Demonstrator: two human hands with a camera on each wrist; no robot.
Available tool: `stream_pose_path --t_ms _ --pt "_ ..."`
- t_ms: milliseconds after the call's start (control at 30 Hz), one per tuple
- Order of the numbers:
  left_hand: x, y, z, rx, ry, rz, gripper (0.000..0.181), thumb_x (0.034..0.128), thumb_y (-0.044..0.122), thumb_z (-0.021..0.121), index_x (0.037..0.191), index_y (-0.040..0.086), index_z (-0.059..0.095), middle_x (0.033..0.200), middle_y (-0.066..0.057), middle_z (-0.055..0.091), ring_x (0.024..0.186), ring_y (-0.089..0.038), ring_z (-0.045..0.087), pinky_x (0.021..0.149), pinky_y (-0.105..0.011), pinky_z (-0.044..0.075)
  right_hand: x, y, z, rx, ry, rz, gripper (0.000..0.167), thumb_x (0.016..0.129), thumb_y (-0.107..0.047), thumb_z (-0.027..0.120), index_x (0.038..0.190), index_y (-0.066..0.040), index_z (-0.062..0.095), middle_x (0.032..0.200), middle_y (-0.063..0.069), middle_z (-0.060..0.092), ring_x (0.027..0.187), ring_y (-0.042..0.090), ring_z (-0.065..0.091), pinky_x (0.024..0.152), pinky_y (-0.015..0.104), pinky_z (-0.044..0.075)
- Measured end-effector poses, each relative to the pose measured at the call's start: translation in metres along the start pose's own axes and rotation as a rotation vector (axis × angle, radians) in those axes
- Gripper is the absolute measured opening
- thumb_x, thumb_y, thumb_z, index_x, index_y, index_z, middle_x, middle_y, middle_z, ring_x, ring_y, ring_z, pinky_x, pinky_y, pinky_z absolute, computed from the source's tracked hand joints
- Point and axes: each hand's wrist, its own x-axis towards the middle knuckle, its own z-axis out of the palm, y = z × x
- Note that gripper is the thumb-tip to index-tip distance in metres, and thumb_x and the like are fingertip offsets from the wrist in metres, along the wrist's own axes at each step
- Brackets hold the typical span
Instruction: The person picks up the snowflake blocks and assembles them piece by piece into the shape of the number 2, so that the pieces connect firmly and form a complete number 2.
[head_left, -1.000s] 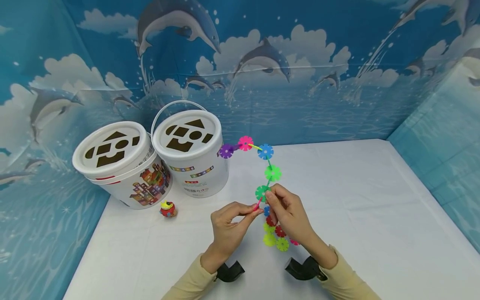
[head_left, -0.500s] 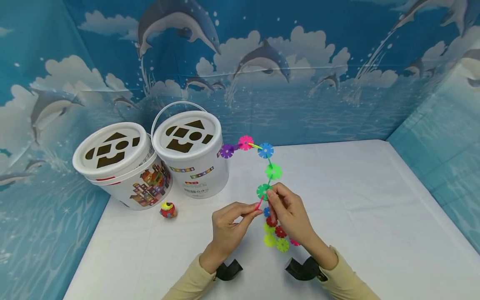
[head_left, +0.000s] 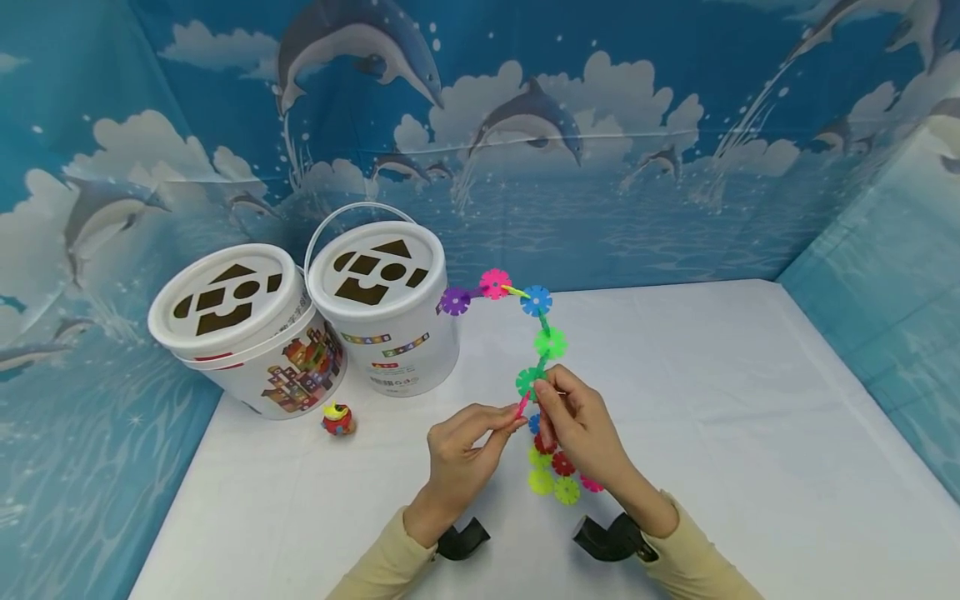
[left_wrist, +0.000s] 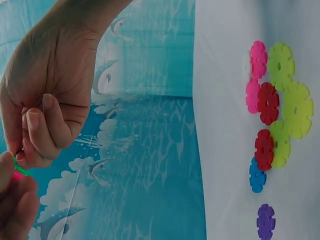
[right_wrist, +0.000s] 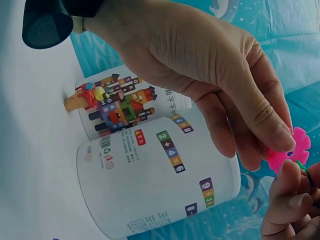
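left hand (head_left: 467,450) pinches a pink disc (right_wrist: 301,144), right hand (head_left: 583,433) a green disc (head_left: 527,382); nearby bucket (right_wrist: 150,192) reads "2+4=6"

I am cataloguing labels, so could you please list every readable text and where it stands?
"2+4=6": sums bucket
"4=8", start unclear: sums bucket
"9+3": sums bucket
"8-", cut off: sums bucket
"数字": block-print bucket
All other print: too small or blurred.

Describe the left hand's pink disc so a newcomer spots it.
In the head view, right of the white buckets, find the disc chain. Follow it down to the left hand. The pink disc pinched there is edge-on, unlike the face-on green disc above.
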Motion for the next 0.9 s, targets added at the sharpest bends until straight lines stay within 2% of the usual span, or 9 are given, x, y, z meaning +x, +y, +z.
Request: stream_pose_path --t_ms 100,333,467,567,633,767,900 --pt "0.001 0.000 0.001 0.005 -0.011 0.020 0.012 0.0798 0.002 0.075 0.089 -0.005 0.071 0.084 -0.013 0.070 0.076 -0.020 0.069 0.068 -0.025 0.054 0.000 0.011 -0.002 0.013 -0.001 0.001 0.020 0.100 0.004 0.039 0.081 -0.003 0.045 0.051 0.009 0.044 0.041 0.016 0.045 0.033 0.030 0.035" --pt "0.001 0.002 0.000 0.016 -0.021 0.018 0.024 0.0674 -0.009 0.080 0.089 -0.005 0.071 0.085 -0.013 0.070 0.076 -0.019 0.069 0.068 -0.024 0.053 0.000 0.016 -0.003 0.006 -0.001 -0.072 0.024 0.099 0.007 0.037 0.080 -0.004 0.045 0.053 0.007 0.044 0.041 0.014 0.044 0.033 0.028 0.035" --pt "-0.001 0.001 0.000 0.026 -0.015 0.007 0.019 0.0718 -0.007 0.077 0.089 -0.004 0.071 0.084 -0.013 0.070 0.073 -0.018 0.069 0.065 -0.023 0.053 0.001 0.005 -0.001 -0.025 0.015 -0.109 0.024 0.098 0.010 0.038 0.079 -0.004 0.045 0.053 0.006 0.043 0.042 0.013 0.044 0.033 0.029 0.035" --pt "-0.003 0.000 0.000 0.029 -0.019 -0.035 0.016 0.0746 -0.006 0.075 0.089 -0.002 0.070 0.082 -0.011 0.070 0.069 -0.015 0.068 0.063 -0.021 0.053 0.001 0.004 0.000 -0.058 0.035 -0.137 0.024 0.097 0.010 0.041 0.080 -0.006 0.047 0.054 0.002 0.043 0.043 0.011 0.044 0.034 0.027 0.035" --pt "-0.004 0.000 0.000 0.023 -0.027 -0.077 0.017 0.0740 -0.005 0.076 0.090 -0.001 0.070 0.081 -0.010 0.070 0.067 -0.013 0.067 0.061 -0.021 0.053 0.000 0.014 -0.001 -0.084 0.050 -0.154 0.023 0.096 0.009 0.043 0.081 -0.007 0.048 0.054 -0.002 0.044 0.043 0.011 0.044 0.035 0.026 0.035" --pt "-0.004 0.001 -0.001 -0.004 -0.044 -0.159 0.021 0.0721 -0.002 0.080 0.091 0.001 0.072 0.082 -0.008 0.071 0.069 -0.012 0.067 0.061 -0.024 0.054 0.000 0.019 -0.001 -0.127 0.072 -0.161 0.022 0.096 0.006 0.047 0.081 -0.010 0.050 0.055 -0.004 0.045 0.043 0.015 0.046 0.036 0.025 0.036" --pt "-0.002 0.003 -0.003 -0.009 -0.044 -0.195 0.022 0.0707 -0.001 0.081 0.091 0.002 0.073 0.083 -0.007 0.071 0.071 -0.012 0.067 0.062 -0.022 0.053 0.000 0.018 -0.001 -0.144 0.071 -0.164 0.023 0.096 0.005 0.048 0.080 -0.012 0.049 0.055 -0.007 0.045 0.042 0.018 0.045 0.036 0.025 0.037"
